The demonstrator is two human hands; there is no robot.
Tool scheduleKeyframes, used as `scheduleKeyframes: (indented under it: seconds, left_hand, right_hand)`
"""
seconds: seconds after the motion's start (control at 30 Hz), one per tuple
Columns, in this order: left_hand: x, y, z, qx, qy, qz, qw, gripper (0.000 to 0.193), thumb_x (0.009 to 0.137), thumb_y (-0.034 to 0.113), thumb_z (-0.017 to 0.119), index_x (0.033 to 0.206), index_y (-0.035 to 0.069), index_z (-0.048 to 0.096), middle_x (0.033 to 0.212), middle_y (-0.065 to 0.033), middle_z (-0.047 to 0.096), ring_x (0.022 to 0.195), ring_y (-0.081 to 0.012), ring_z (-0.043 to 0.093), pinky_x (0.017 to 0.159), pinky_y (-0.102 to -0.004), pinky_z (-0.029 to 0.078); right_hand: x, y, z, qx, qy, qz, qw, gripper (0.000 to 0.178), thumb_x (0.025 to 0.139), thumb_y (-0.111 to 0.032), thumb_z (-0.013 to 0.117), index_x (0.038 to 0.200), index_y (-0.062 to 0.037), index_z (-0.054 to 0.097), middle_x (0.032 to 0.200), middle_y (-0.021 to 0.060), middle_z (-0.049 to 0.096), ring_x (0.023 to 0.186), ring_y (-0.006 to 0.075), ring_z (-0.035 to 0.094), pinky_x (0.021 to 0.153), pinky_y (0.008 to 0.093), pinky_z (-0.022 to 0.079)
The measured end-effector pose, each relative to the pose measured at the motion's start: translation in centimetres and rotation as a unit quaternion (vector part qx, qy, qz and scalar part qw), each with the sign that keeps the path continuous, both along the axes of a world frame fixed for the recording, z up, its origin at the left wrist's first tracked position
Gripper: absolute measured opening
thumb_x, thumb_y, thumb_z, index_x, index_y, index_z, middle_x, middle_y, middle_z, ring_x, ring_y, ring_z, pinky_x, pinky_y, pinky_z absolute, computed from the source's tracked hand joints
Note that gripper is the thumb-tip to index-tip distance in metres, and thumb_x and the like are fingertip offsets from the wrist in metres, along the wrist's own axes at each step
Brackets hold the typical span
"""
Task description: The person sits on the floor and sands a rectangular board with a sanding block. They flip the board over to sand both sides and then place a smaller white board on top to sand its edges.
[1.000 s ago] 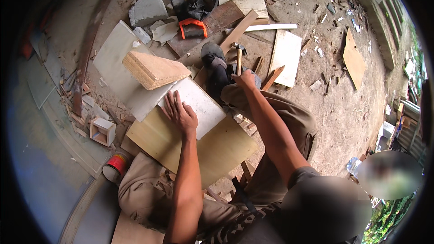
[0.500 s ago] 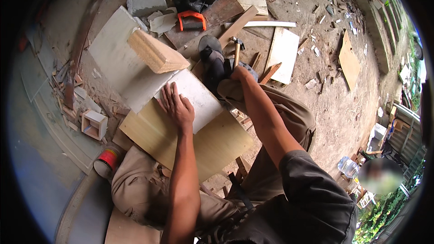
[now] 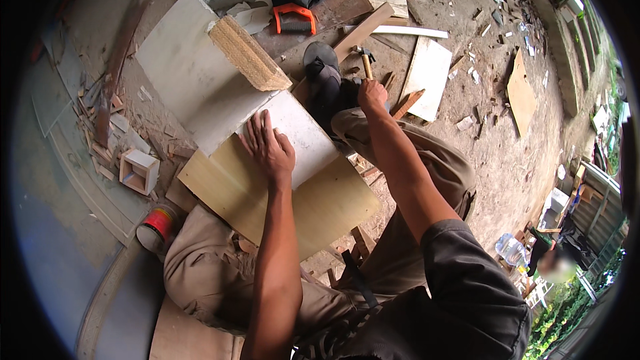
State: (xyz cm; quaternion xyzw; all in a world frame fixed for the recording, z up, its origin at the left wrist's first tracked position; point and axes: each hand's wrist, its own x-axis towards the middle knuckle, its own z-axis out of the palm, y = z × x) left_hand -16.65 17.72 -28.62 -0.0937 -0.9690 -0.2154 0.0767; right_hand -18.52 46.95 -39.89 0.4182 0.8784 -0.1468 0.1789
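- As I look down through the head camera from my distant seat, a person's two bare forearms reach forward over wooden boards.
- I see the left hand [image 3: 271,150] palm down, its fingers parted, resting over the near-left edge of a white board [image 3: 310,143].
- Under that board I make out a yellowish plywood sheet [image 3: 333,207], lying across the person's lap area.
- I find the right hand [image 3: 373,95] curled into a fist around the wooden handle of a hammer [image 3: 366,65], well to the right of the white board; its dark head points away from the person. I cannot tell whether the head touches anything.
- Just left of the hammer I spot a sandalled foot [image 3: 321,63].
- Beyond the left hand I see a thick, rough-edged tan piece [image 3: 250,55], and beside it a large whitish panel [image 3: 183,53].
- Farther off lies an orange-framed handle with a black grip [image 3: 297,28].
- At left I notice a small open box [image 3: 141,170] and, nearer, a red-banded can [image 3: 159,223].
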Motion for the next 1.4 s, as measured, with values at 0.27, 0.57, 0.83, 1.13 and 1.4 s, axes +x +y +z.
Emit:
scheduleKeyframes:
  seconds: [0.27, 0.57, 0.83, 1.13, 1.4]
  left_hand:
    - [0.0, 0.5, -0.1, 0.007, 0.004, 0.000, 1.000, 0.050, 0.097, 0.016, 0.047, 0.146, 0.010, 0.048, 0.154, -0.0179, 0.044, 0.142, -0.0403, 0.041, 0.116, -0.0622, 0.025]
    - [-0.2, 1.3, -0.3, 0.024, 0.016, 0.008, 1.000, 0.051, 0.095, 0.020, 0.049, 0.145, 0.009, 0.050, 0.145, -0.0157, 0.053, 0.136, -0.0389, 0.047, 0.117, -0.0640, 0.023]
    - [-0.2, 1.1, -0.2, 0.024, -0.003, -0.001, 1.000, 0.050, 0.097, 0.020, 0.046, 0.146, 0.010, 0.049, 0.154, -0.0167, 0.045, 0.142, -0.0405, 0.041, 0.116, -0.0631, 0.024]
    - [0.0, -0.4, -0.4, 0.006, -0.007, 0.007, 1.000, 0.050, 0.098, 0.020, 0.046, 0.147, 0.010, 0.048, 0.153, -0.0172, 0.045, 0.142, -0.0407, 0.041, 0.116, -0.0642, 0.023]
    - [0.1, -0.2, -0.5, 0.000, -0.018, 0.007, 1.000, 0.049, 0.099, 0.020, 0.045, 0.147, 0.010, 0.047, 0.153, -0.0171, 0.046, 0.142, -0.0414, 0.041, 0.116, -0.0632, 0.024]
  right_hand:
    - [1.7, 2.9, -1.6, -0.043, -0.077, 0.183, 0.979, 0.031, 0.092, -0.023, 0.057, 0.110, -0.0018, 0.073, 0.106, 0.0246, 0.072, 0.097, 0.0392, 0.072, 0.083, 0.0483, 0.058]
    - [3.3, 3.0, -7.4, -0.063, 0.061, 0.362, 0.928, 0.023, 0.082, -0.009, 0.061, 0.100, -0.0002, 0.071, 0.099, 0.0245, 0.071, 0.100, 0.0406, 0.070, 0.084, 0.0494, 0.057]
    - [3.7, 4.3, -13.5, -0.070, -0.038, 0.263, 0.962, 0.016, 0.082, -0.010, 0.060, 0.087, -0.0004, 0.072, 0.093, 0.0210, 0.073, 0.089, 0.0360, 0.073, 0.078, 0.0460, 0.058]
    - [1.6, -0.9, -7.8, -0.043, 0.015, 0.227, 0.973, 0.021, 0.088, -0.013, 0.057, 0.094, -0.0001, 0.072, 0.104, 0.0223, 0.072, 0.098, 0.0366, 0.072, 0.083, 0.0462, 0.058]
    - [1.6, -0.6, -6.4, -0.016, 0.033, 0.208, 0.977, 0.021, 0.088, -0.012, 0.056, 0.096, 0.0018, 0.070, 0.104, 0.0239, 0.072, 0.098, 0.0417, 0.070, 0.086, 0.0517, 0.056]
